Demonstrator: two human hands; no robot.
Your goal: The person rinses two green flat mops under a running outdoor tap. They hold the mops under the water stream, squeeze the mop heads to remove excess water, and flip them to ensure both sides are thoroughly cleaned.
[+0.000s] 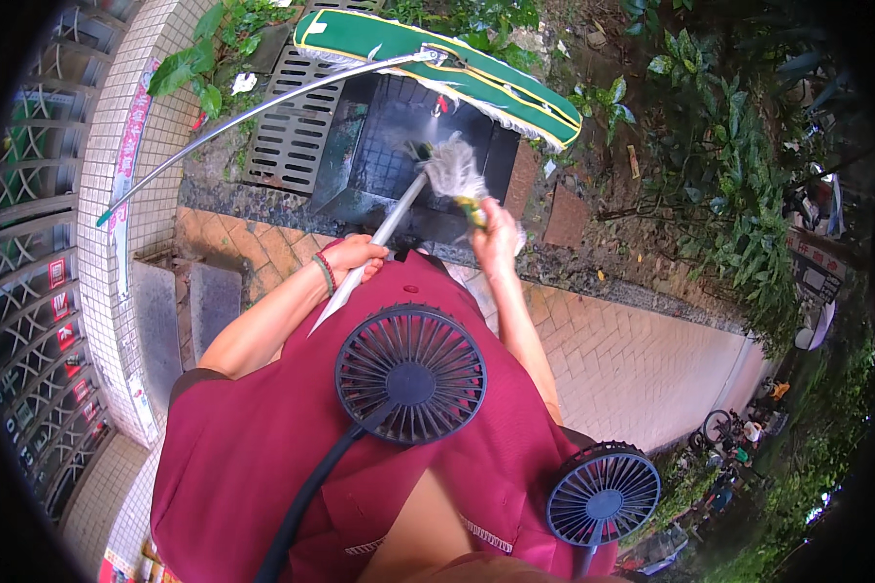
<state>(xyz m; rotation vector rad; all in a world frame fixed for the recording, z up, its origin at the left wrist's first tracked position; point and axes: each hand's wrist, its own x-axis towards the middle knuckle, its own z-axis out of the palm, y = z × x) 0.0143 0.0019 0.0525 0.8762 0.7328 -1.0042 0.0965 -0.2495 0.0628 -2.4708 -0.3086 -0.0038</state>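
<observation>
My left hand [357,259] grips a pale pole [402,211] that slants up and away from me over a dark tiled basin [350,149]. At the pole's far end are grey-white mop strands [453,166]. My right hand [497,237] holds a green and yellow trimmed part [471,210] next to those strands; how it joins the pole is blurred. Just beyond, a tap with a red handle [442,106] lets out a spray of water [432,131]. A wide green dust mop [379,40] with yellow edging and white fringe lies across the basin's far side.
The dust mop's metal handle [262,106] runs left to a tiled wall [106,218]. A slotted drain grate [292,120] is left of the basin. Loose bricks [567,215] and plants [714,146] stand right. Two neck-fan heads [410,375] hang before my chest.
</observation>
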